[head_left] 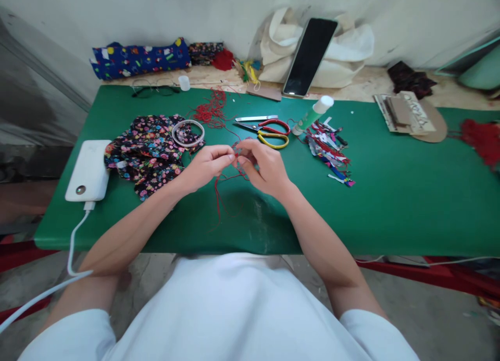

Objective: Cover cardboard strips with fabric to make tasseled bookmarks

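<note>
Red thread (pixel 217 199) hangs from between my fingertips and trails over the green table. My left hand (pixel 211 165) pinches it, thumb against forefinger. Close against it, my right hand (pixel 263 165) has its fingers curled round the same red thread; the fingertips of both hands nearly meet. Just beyond the hands lie scissors (pixel 273 133) with red and yellow handles and a slim metal tool (pixel 255 118). A tangle of red thread (pixel 211 110) rests behind my left hand. The exact shape of the piece between the fingertips is too small to tell.
On the left are floral cloth (pixel 146 147), a tape roll (pixel 173 133) and a white power bank (pixel 89 168) with a cable. A glue stick (pixel 314 113) stands by fabric scraps (pixel 328 150) on the right. A phone (pixel 310 56) leans at the back; cardboard pieces (pixel 433 124) lie far right.
</note>
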`<state>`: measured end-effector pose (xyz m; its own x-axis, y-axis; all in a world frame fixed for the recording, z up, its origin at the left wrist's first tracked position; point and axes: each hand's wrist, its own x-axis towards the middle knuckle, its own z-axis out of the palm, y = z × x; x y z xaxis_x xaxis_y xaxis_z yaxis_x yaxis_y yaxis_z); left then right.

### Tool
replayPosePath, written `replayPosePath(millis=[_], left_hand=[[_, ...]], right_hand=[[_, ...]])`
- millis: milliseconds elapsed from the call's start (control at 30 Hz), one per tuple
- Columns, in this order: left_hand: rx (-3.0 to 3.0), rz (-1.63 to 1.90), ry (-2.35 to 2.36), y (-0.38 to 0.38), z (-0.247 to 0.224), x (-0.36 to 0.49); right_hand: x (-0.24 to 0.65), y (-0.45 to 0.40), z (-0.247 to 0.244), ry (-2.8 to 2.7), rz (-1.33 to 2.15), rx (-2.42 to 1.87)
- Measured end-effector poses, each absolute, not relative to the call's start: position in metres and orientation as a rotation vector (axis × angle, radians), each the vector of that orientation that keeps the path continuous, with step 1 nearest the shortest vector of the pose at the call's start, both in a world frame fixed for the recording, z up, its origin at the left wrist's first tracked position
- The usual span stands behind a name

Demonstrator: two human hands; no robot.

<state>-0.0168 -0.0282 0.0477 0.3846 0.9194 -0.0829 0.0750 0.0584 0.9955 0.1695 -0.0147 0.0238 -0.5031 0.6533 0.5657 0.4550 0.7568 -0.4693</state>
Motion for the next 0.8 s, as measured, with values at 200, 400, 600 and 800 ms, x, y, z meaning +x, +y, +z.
replayPosePath(millis=[200,400,600,800], left_hand=[[1.375,0.795,1.017,-0.0285,0.0484,-0.0165],[1.343,0.777,1.002,-0.0292,0.0468,-0.0143],[1.201,0.762,0.949,-0.0317,0.0482,-0.0125],[1.125,0.751,0.898,-0.0334,0.0496,-0.0124]], right_hand=[[0.1730,-0.0109,0.0208,-2.405,-0.078,-0.815],[0.1710,-0.0100,0.0197,-2.440,-0.181,-0.780],[0.1686,-0.0115,0.0186,-2.391,-0.169,-0.733],[0.1691,-0.0120,0.0184,-2.357,-0.141,-0.709]])
